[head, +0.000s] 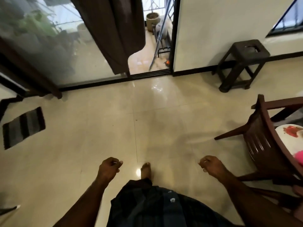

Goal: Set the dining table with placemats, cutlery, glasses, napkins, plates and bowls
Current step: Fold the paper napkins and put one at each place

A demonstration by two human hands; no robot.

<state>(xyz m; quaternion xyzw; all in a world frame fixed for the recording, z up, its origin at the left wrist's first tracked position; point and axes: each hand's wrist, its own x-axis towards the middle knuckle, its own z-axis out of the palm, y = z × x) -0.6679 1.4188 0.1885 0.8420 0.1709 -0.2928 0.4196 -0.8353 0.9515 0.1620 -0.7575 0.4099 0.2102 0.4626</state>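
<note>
Head view shows the person crossing a glossy tiled floor, none of the placemats, cutlery, glasses or plates in sight. A wooden dining chair stands at the right edge, beside a white floral-printed surface, perhaps the table's cloth. Judging by the task, glasses and plates will be fragile and slick, best gripped at stem or rim. Left hand and right hand hang loosely curled, holding nothing.

A home: tiled floor, curtain, wooden chair
</note>
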